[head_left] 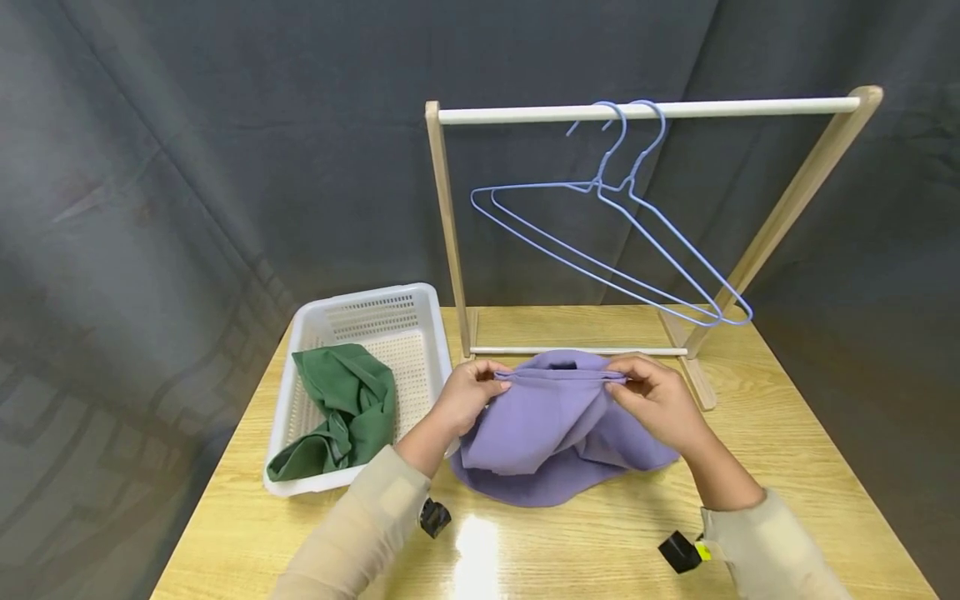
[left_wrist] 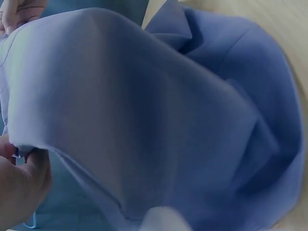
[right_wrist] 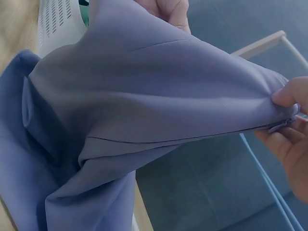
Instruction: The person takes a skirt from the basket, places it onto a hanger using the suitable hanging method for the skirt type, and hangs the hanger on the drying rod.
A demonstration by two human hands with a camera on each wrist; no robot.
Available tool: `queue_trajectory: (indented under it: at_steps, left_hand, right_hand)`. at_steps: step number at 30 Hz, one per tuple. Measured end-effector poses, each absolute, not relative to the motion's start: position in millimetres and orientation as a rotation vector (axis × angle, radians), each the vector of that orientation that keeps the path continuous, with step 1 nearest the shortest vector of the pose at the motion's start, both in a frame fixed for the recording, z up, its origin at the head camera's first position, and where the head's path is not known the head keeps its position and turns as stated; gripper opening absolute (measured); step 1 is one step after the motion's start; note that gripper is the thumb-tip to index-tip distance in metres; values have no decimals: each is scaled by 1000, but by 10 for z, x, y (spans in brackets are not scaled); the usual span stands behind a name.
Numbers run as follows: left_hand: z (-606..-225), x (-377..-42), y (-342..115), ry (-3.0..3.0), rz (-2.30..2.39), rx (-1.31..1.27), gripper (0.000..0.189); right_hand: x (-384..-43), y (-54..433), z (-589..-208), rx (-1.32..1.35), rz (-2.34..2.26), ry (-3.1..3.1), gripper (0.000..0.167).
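A purple skirt lies bunched on the table, its waistband lifted and stretched between both hands. My left hand pinches the waistband's left end between thumb and fingers. At the other end, my right hand pinches the band the same way. A dark label shows inside the waist opening. In the right wrist view, what looks like a zipper pull sits by the right fingers. The skirt's lower part spreads in folds on the wood.
Left of the skirt stands a white plastic basket with a green cloth garment in it. Behind the skirt is a wooden rack with a white rail. Two blue hangers hang from the rail.
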State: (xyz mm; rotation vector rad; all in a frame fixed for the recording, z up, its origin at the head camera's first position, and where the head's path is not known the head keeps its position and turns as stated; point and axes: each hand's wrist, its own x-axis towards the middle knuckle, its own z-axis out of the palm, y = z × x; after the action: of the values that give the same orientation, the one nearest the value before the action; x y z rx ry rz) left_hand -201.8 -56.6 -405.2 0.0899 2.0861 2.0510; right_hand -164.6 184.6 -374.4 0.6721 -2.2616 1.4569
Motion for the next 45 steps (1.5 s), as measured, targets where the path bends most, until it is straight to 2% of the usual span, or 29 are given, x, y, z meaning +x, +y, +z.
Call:
queue_trajectory:
  at_steps: [10,23,31,45]
  left_hand:
    - [-3800,-2042,-599,2050,2127,178,18]
    - [-3455,-2081,-680,2401,2015,542,14]
    - [-3176,-1953,-667,2485,2058,628,11]
    - [-3152,-2104,-665,2611,2046,650,18]
  right_hand:
    - [-1719,1875,-3630,712,1523,-2181,21]
    - [-1779,1924,-3433,706,1446,-2188,20]
    - [-1796,1934,-3347,707,1313,-2234,20]
    - [-1806,1861,-3214,600,1384,-2175,17]
